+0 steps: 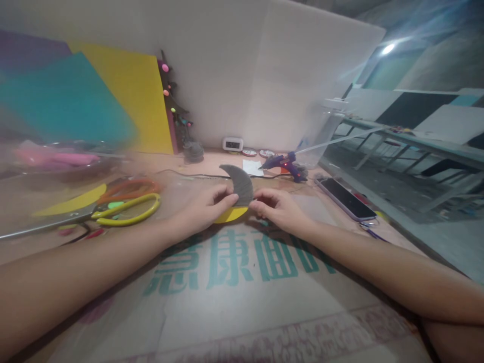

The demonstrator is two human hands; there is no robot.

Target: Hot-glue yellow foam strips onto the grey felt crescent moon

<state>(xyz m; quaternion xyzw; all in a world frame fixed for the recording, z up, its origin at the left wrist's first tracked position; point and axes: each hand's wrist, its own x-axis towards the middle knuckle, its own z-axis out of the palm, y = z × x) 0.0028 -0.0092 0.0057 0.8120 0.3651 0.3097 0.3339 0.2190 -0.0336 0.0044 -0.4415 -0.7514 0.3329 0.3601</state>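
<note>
A dark grey, felt-like crescent [239,184] stands up between my hands, its point curving to the left. Below its lower edge shows a rounded yellow piece [231,215]; whether the two are joined I cannot tell. My left hand [212,204] grips the crescent from the left, thumb pressed on its face. With fingers pinched together, my right hand [278,207] is at the crescent's lower right edge. Both hands are above a pale sheet printed with green characters [230,257].
Large scissors [128,209] and a yellow crescent [71,201] lie on the left. A glue gun [283,164] with lit red lights is behind my right hand, its cord crossing the table. Also there are a phone [346,198], a small clock [232,144] and coloured sheets [147,101].
</note>
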